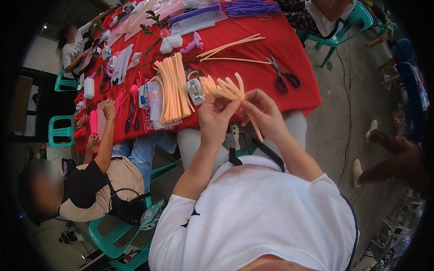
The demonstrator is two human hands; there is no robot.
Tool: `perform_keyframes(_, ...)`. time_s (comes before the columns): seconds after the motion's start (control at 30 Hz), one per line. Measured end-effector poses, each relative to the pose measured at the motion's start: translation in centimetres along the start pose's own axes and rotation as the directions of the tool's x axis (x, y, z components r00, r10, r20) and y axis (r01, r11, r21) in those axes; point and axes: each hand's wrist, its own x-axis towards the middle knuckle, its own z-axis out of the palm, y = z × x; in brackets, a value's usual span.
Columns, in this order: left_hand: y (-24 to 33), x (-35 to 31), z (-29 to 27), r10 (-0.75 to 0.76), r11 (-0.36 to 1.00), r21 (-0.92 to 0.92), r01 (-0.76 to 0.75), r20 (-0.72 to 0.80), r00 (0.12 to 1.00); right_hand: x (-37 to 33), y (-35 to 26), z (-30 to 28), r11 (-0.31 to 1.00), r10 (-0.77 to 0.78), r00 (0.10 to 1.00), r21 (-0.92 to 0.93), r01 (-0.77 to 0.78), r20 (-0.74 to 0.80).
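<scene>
Peach pipe cleaners [233, 89], bent into several loops that fan out from one point, are pinched between my two hands above the table's near edge. My left hand [215, 116] closes its thumb and fingers on the looped side. Against the gathered point press the fingertips of my right hand [267, 114], and a peach stem end hangs below them. A thick bundle of straight peach pipe cleaners [172, 92] lies to the left. Between it and my hands stands a grey tape dispenser [195, 92]. Shorter peach pieces [207, 84] are partly hidden behind my left hand.
Black-handled scissors [283, 76] and loose peach stems [233, 47] lie on the red tablecloth [303, 90]. Farther off are a purple glue gun [193, 43] and purple pipe cleaners [252, 7]. A co-worker [101, 180] sits close on my left, handling pink stems.
</scene>
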Motion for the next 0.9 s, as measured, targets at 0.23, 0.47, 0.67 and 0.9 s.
perform_keyframes(0.23,0.0,0.3,-0.1,-0.019,0.999,0.034,0.019,0.001,1.0,0.2,0.3,0.0,0.991,-0.013,1.0,0.134,0.009,0.027)
perform_keyframes(0.47,0.3,0.2,-0.3,-0.154,0.982,-0.11,0.151,-0.018,0.988,0.3,0.2,-0.2,0.982,0.015,0.999,0.189,-0.023,0.044)
perform_keyframes(0.67,0.1,0.3,-1.0,-0.174,0.981,-0.083,0.173,-0.007,0.985,0.2,0.3,-0.1,0.982,0.032,0.998,0.186,-0.041,0.046)
perform_keyframes(0.9,1.0,0.5,-0.5,-0.27,0.958,-0.111,0.265,-0.026,0.963,0.2,0.8,-0.3,0.961,0.05,0.999,0.272,-0.054,0.021)
